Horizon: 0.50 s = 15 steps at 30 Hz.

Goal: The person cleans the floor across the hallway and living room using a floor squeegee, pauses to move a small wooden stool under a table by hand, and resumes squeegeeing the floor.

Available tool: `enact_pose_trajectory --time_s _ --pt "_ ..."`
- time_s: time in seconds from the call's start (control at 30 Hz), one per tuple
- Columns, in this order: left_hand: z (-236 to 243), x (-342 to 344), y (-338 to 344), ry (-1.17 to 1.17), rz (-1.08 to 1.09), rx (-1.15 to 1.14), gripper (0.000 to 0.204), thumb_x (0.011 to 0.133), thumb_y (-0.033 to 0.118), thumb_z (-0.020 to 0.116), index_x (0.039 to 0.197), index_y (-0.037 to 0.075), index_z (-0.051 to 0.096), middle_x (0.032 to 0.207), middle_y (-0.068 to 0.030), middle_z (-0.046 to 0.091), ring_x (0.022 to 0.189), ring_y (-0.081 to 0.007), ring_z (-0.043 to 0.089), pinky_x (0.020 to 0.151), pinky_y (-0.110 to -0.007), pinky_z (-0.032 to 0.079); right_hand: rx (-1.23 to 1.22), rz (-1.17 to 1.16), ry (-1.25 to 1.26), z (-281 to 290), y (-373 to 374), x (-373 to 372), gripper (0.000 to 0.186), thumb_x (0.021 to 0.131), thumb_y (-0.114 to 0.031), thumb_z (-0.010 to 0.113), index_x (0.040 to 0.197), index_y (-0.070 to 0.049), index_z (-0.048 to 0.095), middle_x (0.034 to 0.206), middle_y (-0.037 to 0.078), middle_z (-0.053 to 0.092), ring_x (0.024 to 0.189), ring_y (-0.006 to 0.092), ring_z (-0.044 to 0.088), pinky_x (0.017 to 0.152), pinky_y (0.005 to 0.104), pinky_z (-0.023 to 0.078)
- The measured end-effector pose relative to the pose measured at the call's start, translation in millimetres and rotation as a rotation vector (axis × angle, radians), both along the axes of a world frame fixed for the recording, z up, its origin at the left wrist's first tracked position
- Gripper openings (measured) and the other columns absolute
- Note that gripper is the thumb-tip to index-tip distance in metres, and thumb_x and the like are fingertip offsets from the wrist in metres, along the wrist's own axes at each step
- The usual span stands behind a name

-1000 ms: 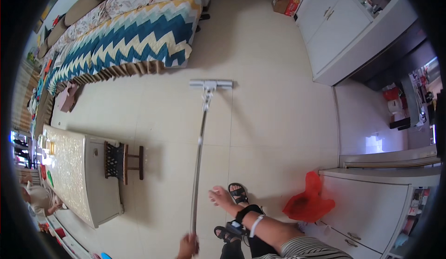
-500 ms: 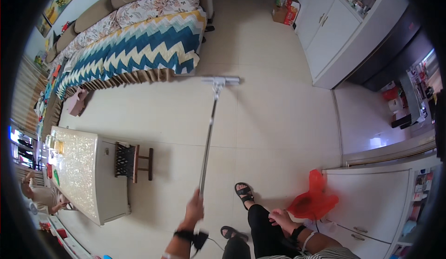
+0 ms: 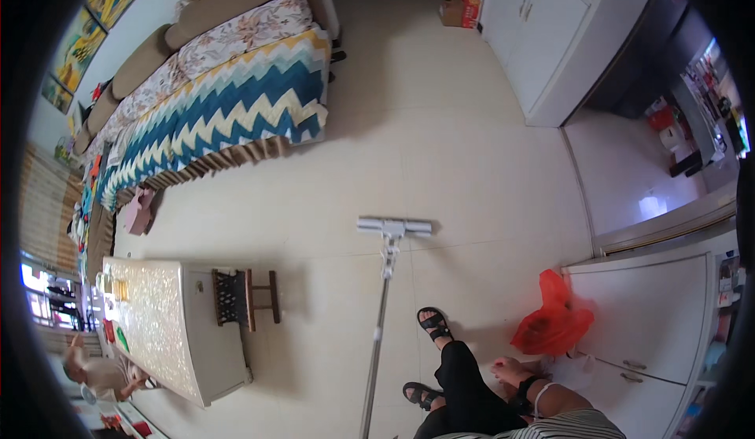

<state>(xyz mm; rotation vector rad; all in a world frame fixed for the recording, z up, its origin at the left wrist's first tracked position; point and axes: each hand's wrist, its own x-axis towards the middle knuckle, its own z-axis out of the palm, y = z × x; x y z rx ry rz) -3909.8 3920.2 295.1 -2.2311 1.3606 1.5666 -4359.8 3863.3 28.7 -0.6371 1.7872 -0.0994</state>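
Note:
A flat-headed mop [image 3: 376,356] reaches forward over the tiled floor. Its wide pale head [image 3: 395,226] lies on the tiles ahead of my feet, and the metal pole runs down past the lower edge. My left hand is out of the picture, so its hold on the pole does not show. Beside my right thigh, my right hand [image 3: 511,370] is loosely closed with nothing visible in it. A dark band and a white band circle that wrist. A red plastic bag [image 3: 553,317] is just beyond this hand, against a white cabinet.
A sofa with a zigzag cover [image 3: 228,116] stands at the far left. Nearer are a glittery-topped table [image 3: 149,313], a small stool [image 3: 250,300] and a seated person [image 3: 106,368]. White drawers [image 3: 645,313] stand at right. A cardboard box [image 3: 462,6] sits far back.
The mop head has come back from near the sofa toward my feet. My left hand has dropped out of view below. The whole view has shifted slightly.

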Motion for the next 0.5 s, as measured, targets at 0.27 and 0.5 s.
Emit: enact_pose_trajectory --time_s 0.27,0.5 --pt "-154 -115 -359 0.259 0.059 -0.097 0.041 0.087 0.028 0.041 0.126 0.014 0.037 0.052 -0.0001 0.042 0.038 -0.0092 0.041 0.033 -0.025 0.037 -0.040 0.025 0.096 28 -19 -56 0.024 0.073 -0.019 0.058 0.089 -0.003 0.056 0.080 0.010 0.060 0.068 0.0188 0.060 0.052 0.0280 0.049" --pt "-158 -251 -510 0.416 0.051 -0.138 0.044 0.085 0.022 0.039 0.128 0.014 0.031 0.050 -0.0036 0.040 0.035 -0.0129 0.040 0.029 -0.029 0.036 0.003 -0.724 -0.314 39 -1 -62 0.016 0.079 -0.018 0.051 0.088 -0.005 0.051 0.074 0.007 0.056 0.060 0.0166 0.055 0.050 0.0265 0.048"
